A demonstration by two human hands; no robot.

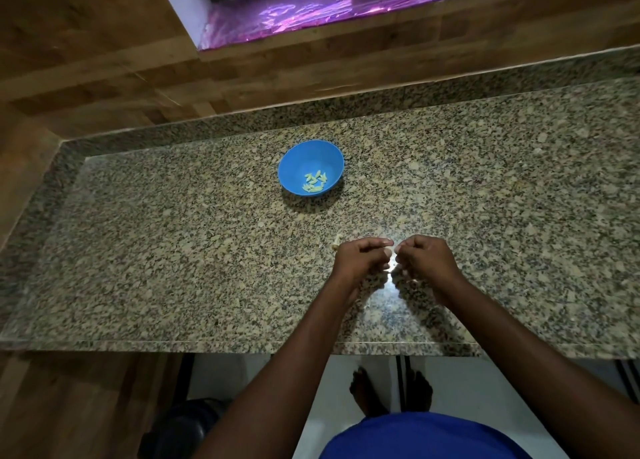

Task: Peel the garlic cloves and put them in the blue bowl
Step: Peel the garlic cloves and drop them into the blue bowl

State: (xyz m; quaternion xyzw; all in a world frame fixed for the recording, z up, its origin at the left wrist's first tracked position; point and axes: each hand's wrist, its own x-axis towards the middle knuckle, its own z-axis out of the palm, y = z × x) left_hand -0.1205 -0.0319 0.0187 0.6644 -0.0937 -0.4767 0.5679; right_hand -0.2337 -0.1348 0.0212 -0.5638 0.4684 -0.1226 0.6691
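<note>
On the speckled granite counter (173, 250), both hands' curled fingers (375, 242) pinch a small pale garlic clove (390, 250).

You are standing in a home kitchen. A speckled granite countertop (173, 250) with a raised granite lip runs before you, and wood-grain panelling (86, 60) rises behind the countertop and down its left side. Above the countertop's far edge sits a window recess (311, 8) lined with shiny purple film. Below the countertop's near edge, your bare feet (367, 393) rest on pale floor tiles (467, 406).
</note>
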